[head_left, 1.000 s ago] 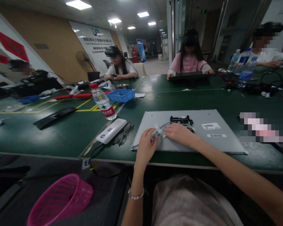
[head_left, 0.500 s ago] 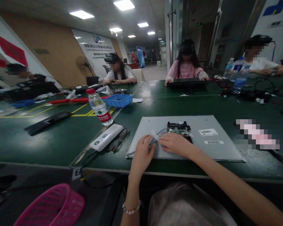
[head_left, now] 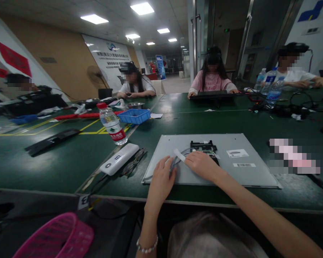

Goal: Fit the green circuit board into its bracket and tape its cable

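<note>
Easing off the strip (head_left: 179, 155), the left hand (head_left: 161, 175) is curling at the cable (head_left: 174, 163), grip unclear; the right hand (head_left: 201, 165) is pinching the strip over the panel (head_left: 226, 174). Beyond, a tray (head_left: 139, 118) is sitting, contents indistinct.

We curve our left hand (head_left: 161, 176) loosely, left forearm (head_left: 150, 216) nearly upright | we pinch with our right hand (head_left: 203, 166), right forearm (head_left: 261, 206) slanting inward | hands close together

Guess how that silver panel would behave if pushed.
The silver panel would likely slide rather than tip, since it lies flat on the green table. It is probably stiff, as its edges look straight. The circuit board on it, sitting exposed, may be fragile.
</note>
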Demonstrator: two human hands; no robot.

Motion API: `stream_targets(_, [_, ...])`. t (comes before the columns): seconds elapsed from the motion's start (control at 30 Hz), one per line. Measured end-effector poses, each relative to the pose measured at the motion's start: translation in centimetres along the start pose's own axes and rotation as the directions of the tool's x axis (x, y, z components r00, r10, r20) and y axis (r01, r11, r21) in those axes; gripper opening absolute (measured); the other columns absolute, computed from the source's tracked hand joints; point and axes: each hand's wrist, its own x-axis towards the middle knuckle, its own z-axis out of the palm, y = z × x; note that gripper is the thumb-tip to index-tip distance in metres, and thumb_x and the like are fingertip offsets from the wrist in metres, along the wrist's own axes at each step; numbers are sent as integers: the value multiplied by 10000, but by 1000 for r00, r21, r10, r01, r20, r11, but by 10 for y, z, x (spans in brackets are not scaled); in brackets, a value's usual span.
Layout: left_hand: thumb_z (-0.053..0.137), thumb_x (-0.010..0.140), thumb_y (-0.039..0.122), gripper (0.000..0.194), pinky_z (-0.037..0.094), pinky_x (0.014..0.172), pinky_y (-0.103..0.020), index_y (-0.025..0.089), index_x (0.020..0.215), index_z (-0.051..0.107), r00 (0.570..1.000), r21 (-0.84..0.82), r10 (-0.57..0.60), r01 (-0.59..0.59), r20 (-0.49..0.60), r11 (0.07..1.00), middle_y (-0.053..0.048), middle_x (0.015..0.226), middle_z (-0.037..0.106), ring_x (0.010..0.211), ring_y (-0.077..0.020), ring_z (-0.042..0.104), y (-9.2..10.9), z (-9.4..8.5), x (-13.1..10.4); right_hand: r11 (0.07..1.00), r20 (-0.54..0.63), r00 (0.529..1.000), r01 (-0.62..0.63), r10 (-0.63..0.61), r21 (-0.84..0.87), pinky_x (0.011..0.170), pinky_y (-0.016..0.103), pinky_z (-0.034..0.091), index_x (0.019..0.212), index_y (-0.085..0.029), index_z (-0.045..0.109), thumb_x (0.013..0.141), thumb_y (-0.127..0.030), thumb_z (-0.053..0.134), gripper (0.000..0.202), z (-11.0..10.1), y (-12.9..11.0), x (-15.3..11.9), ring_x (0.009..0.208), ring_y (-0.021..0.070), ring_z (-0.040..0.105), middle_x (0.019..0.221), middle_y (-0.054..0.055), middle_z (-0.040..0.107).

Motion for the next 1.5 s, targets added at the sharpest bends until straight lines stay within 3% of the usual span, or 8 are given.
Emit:
stream_targets(0.23, [456, 905, 177, 341, 425, 1035, -445, 219, 1237, 528, 999, 26, 10, -8, -43, 1000, -93, 1271, 566, 1200, -249, 523, 13, 2, 18, 1000, 29, 1000, -7, 6, 10, 846, 356, 448, 947, -124, 628, 914, -115, 512, 121, 4, -2, 1, 930, 226, 600, 946, 98, 668])
stream_targets(0.47, [421, 936, 186, 261, 360, 1052, -486, 151, 1124, 600, 983, 172, -183, 182, -12, 968, -127, 1164, 652, 1199, -264, 542, 43, 20, 36, 999, 45, 999, -6, 3, 48, 841, 347, 452, 915, -124, 644, 910, -123, 525, 120, 3, -3, 0, 927, 217, 612, 928, 98, 666])
stream_targets(0.63, [437, 907, 116, 288, 389, 1026, -417, 155, 1159, 571, 978, 200, -190, 171, 82, 965, -93, 1220, 628, 1145, -226, 572, 43, 22, 27, 998, 55, 998, -15, 12, 61, 841, 348, 456, 911, -122, 642, 903, -101, 527, 117, 3, -6, -1, 919, 217, 621, 937, 93, 674])
stream_targets(0.87, [437, 909, 113, 327, 419, 1004, -374, 115, 1222, 529, 985, 197, -149, 129, 89, 972, -121, 1261, 597, 1163, -229, 554, 37, 28, 25, 996, 120, 993, -29, 18, 86, 891, 363, 449, 947, -103, 645, 910, -94, 490, 160, 2, -11, -1, 929, 225, 627, 958, 103, 692])
stream_targets(1.0, [425, 924, 129, 330, 407, 1031, -383, 111, 1240, 520, 985, 171, -151, 136, 81, 976, -128, 1280, 585, 1198, -232, 535, 33, 28, 25, 979, 84, 991, -115, 102, 167, 1057, 444, 344, 1125, -77, 618, 946, -251, 471, 290, -3, -27, -12, 1118, 250, 571, 1152, 152, 656])
stream_targets(1.17, [477, 898, 131, 316, 426, 1014, -378, 134, 1207, 540, 978, 140, -186, 172, 97, 975, -108, 1241, 614, 1145, -229, 576, 29, 23, 29, 910, 54, 958, -285, 282, 300, 1153, 499, 203, 1375, -48, 443, 861, -551, 540, 726, 0, -53, -27, 1338, 296, 383, 1407, 200, 476])
stream_targets(1.33, [492, 900, 161, 322, 424, 1007, -383, 158, 1220, 527, 975, 160, -195, 177, 103, 971, -100, 1246, 611, 1162, -229, 565, 28, 20, 31, 855, 70, 924, -374, 375, 360, 1141, 442, 278, 1395, -75, 437, 885, -441, 534, 635, 6, -62, -29, 1362, 266, 360, 1450, 162, 438])
stream_targets(1.5, [458, 924, 184, 313, 418, 1007, -388, 157, 1230, 516, 978, 192, -179, 156, 106, 969, -106, 1242, 610, 1178, -229, 553, 30, 22, 27, 842, 64, 922, -375, 381, 387, 1140, 436, 296, 1400, -105, 444, 916, -319, 484, 531, 8, -63, -33, 1357, 243, 373, 1457, 120, 441])
